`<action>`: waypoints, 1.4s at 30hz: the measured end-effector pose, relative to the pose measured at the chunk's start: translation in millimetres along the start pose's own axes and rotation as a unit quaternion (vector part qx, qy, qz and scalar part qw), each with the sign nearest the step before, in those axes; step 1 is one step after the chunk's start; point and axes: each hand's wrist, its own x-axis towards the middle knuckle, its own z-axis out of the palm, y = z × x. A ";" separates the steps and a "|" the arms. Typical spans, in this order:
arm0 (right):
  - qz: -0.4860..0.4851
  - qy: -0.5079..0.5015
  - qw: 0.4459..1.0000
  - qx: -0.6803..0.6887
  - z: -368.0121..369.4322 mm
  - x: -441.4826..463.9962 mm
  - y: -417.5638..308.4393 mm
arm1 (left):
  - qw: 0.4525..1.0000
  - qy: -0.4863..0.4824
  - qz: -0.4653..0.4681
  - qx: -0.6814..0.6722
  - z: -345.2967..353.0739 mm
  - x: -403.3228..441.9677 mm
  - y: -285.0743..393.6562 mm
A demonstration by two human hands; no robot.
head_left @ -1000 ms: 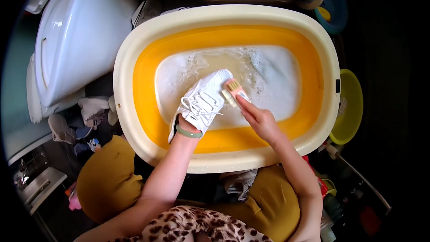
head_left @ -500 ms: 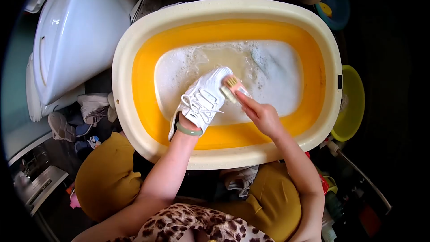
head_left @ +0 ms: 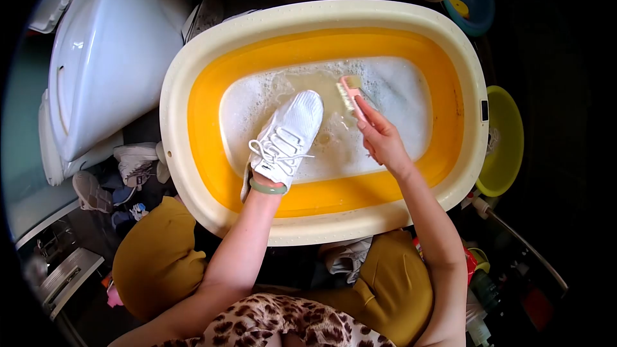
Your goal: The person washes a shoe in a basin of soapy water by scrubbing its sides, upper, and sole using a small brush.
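A white lace-up shoe (head_left: 292,130) is over the soapy water in a yellow tub with a cream rim (head_left: 193,45). My left hand (head_left: 267,180) is pushed inside the shoe, so its fingers are hidden; a green bangle circles the wrist. To the right, my right hand (head_left: 384,140) is closed around the handle of a pink brush (head_left: 349,95). The brush has pale bristles facing left and stands a little apart from the toe of the shoe, above the foam.
A lime green basin (head_left: 503,144) lies right of the tub, and a blue basin (head_left: 475,0) behind it. Several shoes (head_left: 135,160) rest on the floor at left, below a white glossy fixture (head_left: 109,58). Bottles (head_left: 479,324) stand at lower right.
The brush has left the shoe's toe, moving up and right with my right hand, and its bristles have turned left. The shoe is tilted slightly more upright on my left hand.
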 end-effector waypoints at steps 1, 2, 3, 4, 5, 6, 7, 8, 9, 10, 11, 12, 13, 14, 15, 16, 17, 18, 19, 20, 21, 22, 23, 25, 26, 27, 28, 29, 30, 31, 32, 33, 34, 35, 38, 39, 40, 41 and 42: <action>-0.002 0.000 1.000 0.002 4.4 0.7 0.8 | 1.000 0.000 0.002 0.001 4.6 1.0 -2.9; -0.017 -0.016 1.000 -0.014 10.8 1.1 -1.1 | 0.999 0.031 0.020 0.012 7.0 6.5 -2.6; -0.033 -0.033 0.998 -0.031 18.0 1.0 -3.2 | 0.997 0.064 0.038 0.022 8.8 9.3 -1.6; -0.041 -0.020 0.996 -0.073 26.2 4.5 -6.6 | 0.997 0.063 0.039 0.021 9.2 8.5 -1.4; -0.039 -0.019 0.996 -0.073 32.3 7.6 0.8 | 0.996 -0.041 0.019 0.079 -3.8 14.7 10.5; -0.174 0.024 0.964 -0.202 38.9 11.9 10.5 | 0.980 -0.145 -0.001 0.135 -14.6 18.4 19.1; -0.234 0.034 0.930 -0.283 42.7 8.5 19.0 | 0.980 -0.146 -0.002 0.133 -21.0 16.3 23.6; -0.292 0.055 0.885 -0.359 48.6 4.1 23.6 | 0.979 -0.119 -0.122 -0.110 -26.0 12.9 28.4; -0.293 0.052 0.884 -0.359 54.4 -10.8 24.5 | 0.906 -0.081 -0.233 -0.344 -28.5 9.4 30.5; -0.242 -0.027 0.872 -0.424 60.0 -26.9 25.7 | 0.703 0.006 -0.275 -0.657 18.5 -25.1 -13.4; -0.187 -0.106 0.849 -0.483 62.6 -33.9 26.9 | 0.703 0.010 -0.276 -0.656 13.8 -25.8 -9.6; -0.267 -0.098 0.834 -0.472 63.2 -32.3 30.9 | 0.664 0.022 -0.317 -0.676 3.7 -22.9 -0.9; -0.265 -0.101 0.835 -0.471 59.0 -26.7 29.6 | 0.668 0.026 -0.306 -0.678 2.7 -22.6 3.8; -0.225 -0.087 0.810 -0.535 50.1 -13.9 23.2 | 0.702 0.030 -0.270 -0.658 3.9 -20.3 6.5; -0.185 -0.071 0.778 -0.596 41.4 -0.3 16.5 | 0.748 0.040 -0.230 -0.621 5.4 -16.9 10.6; -0.241 -0.017 0.787 -0.568 34.7 10.9 16.5 | 0.784 0.048 -0.193 -0.588 6.0 -15.3 12.9; -0.243 -0.016 0.786 -0.568 38.5 9.4 17.8 | 0.811 0.039 -0.190 -0.552 3.7 -13.5 12.9; -0.244 -0.012 0.801 -0.547 44.7 4.4 19.2 | 0.836 0.030 -0.187 -0.515 -3.0 -8.7 16.4; -0.245 -0.007 0.814 -0.527 49.9 -2.7 20.6 | 0.982 -0.031 -0.093 -0.162 -12.9 -4.6 16.7; -0.297 -0.042 0.849 -0.434 58.9 -16.1 25.6 | 0.864 -0.042 -0.224 -0.449 -8.3 -10.6 3.6; -0.275 -0.078 0.850 -0.443 65.6 -31.8 28.9 | 0.764 -0.047 -0.238 -0.598 3.9 -20.8 -11.7; -0.252 -0.092 0.833 -0.483 59.1 -29.0 30.2 | 0.639 -0.049 -0.260 -0.722 15.8 -31.0 -26.6; -0.227 -0.107 0.815 -0.522 51.2 -23.5 31.0 | 0.650 -0.020 -0.241 -0.720 15.1 -29.5 -18.7; -0.186 -0.035 0.793 -0.579 37.1 2.5 24.5 | 0.691 0.061 -0.251 -0.675 6.2 -13.3 14.8; -0.181 -0.010 0.808 -0.560 33.1 11.2 15.1 | 0.691 0.058 -0.251 -0.676 6.8 -13.8 13.8; -0.180 -0.007 0.808 -0.562 34.8 8.5 16.2 | 0.764 0.045 -0.215 -0.606 9.2 -12.9 12.2; -0.186 -0.008 0.815 -0.549 39.6 3.7 20.2 | 0.829 0.034 -0.175 -0.531 11.1 -10.4 11.2; -0.194 -0.011 0.821 -0.537 44.4 -0.5 25.2 | 0.709 0.037 -0.267 -0.651 1.4 -9.6 16.2; -0.280 -0.039 0.856 -0.432 52.5 -10.0 35.5 | 0.560 0.075 -0.356 -0.744 -8.7 -8.8 21.6; -0.304 -0.066 0.849 -0.426 62.4 -23.7 42.3 | 0.558 0.024 -0.308 -0.771 2.2 -20.4 1.6; -0.274 -0.079 0.839 -0.463 60.5 -23.1 41.4 | 0.554 -0.028 -0.258 -0.791 13.0 -32.0 -18.5; -0.242 -0.093 0.828 -0.497 56.6 -21.3 40.7 | 0.482 -0.048 -0.148 -0.862 6.0 -28.9 -15.2; -0.213 -0.077 0.815 -0.534 48.7 -11.0 38.8 | 0.468 0.020 -0.248 -0.848 6.3 -27.5 -2.2; -0.187 -0.057 0.797 -0.571 40.3 5.2 33.7 | 0.449 0.085 -0.338 -0.823 -4.8 -12.3 21.8; -0.246 -0.018 0.819 -0.518 41.6 6.8 31.7 | 0.495 0.073 -0.332 -0.800 -4.2 -12.3 24.0; -0.244 -0.029 0.819 -0.519 45.5 2.7 36.0 | 0.593 0.063 -0.321 -0.735 -0.6 -10.9 22.5; -0.344 -0.035 0.821 -0.455 55.2 -6.5 46.0 | 0.519 0.041 -0.325 -0.789 -4.3 -18.5 12.1; -0.291 -0.078 0.834 -0.463 64.3 -23.7 41.6 | 0.440 0.020 -0.334 -0.833 -8.1 -26.2 1.7; -0.245 -0.074 0.829 -0.497 57.4 -16.0 38.9 | 0.438 0.039 -0.301 -0.846 -4.1 -28.4 4.4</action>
